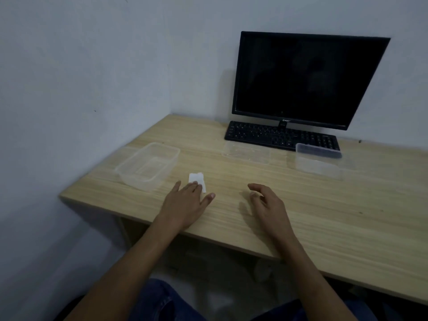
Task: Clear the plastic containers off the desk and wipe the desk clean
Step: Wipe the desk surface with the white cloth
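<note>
Clearing not done: three plastic containers [148, 165] [246, 152] [318, 161] remain on the table [324, 216]. Left hand [185, 200] presses flat on what appears to be a white tissue [196, 178]; right hand [266, 200] hovers loosely curled, holding nothing. Wiping remains.

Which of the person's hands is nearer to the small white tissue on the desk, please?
The left hand: its straight fingers rest on the near edge of the white tissue. The right hand hovers over the desk, well to the tissue's right, fingers loosely curled, touching nothing.
</note>
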Demonstrator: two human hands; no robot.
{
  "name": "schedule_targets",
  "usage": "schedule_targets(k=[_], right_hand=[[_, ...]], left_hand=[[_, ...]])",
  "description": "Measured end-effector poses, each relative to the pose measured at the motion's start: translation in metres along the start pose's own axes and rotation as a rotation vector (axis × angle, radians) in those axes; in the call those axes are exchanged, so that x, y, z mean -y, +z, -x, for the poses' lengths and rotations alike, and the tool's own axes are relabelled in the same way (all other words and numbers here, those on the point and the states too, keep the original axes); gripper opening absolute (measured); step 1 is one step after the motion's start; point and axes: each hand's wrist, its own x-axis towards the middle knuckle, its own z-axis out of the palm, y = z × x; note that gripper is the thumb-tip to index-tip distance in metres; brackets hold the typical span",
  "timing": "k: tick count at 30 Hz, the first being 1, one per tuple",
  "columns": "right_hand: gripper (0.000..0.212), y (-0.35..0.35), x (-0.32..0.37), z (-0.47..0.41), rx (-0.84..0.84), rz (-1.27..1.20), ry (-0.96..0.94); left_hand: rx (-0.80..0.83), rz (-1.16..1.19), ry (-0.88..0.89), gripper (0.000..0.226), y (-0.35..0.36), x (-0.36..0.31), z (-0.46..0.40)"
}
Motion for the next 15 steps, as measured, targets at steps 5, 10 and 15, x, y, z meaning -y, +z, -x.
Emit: schedule_targets(k=[5, 10, 15], right_hand=[[0.031, 0.0, 0.001, 0.0, 0.001, -0.015, 0.014], [0.029, 0.0, 0.001, 0.0, 0.003, -0.021, 0.001], [0.028, 0.0, 0.0, -0.001, 0.003, -0.024, -0.001]], left_hand=[[-0.036, 0.064, -0.039, 0.066, -0.008, -0.002, -0.007], [0.01, 0.146, -0.125, 0.085, 0.001, -0.034, -0.016], [0.079, 0.184, -0.218, 0.093, 0.008, -0.042, -0.024]])
